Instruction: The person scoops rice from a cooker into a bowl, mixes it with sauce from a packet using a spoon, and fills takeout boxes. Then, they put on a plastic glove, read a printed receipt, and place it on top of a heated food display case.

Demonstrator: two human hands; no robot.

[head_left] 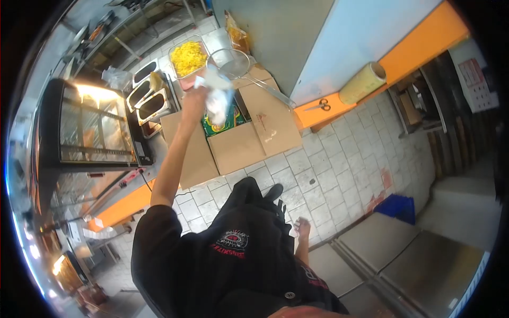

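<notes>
My left hand (195,105) is closed on a crumpled white plastic bag (217,106), blurred by motion, above an open cardboard box (236,148). Its flaps are folded outward. Inside the box, partly hidden by the bag, lies a green printed package (221,127). A round mesh strainer (233,64) rests behind the bag, its handle running across the box flap. My right hand (302,227) hangs low beside my body, away from the box, its fingers loosely apart and nothing seen in them.
A clear tub of yellow food (189,58) stands behind the box. Metal containers (154,106) and a lit glass display cabinet (98,124) are on the left. Scissors (318,105) and a film roll (363,83) lie on the orange ledge. A blue crate (395,208) sits right.
</notes>
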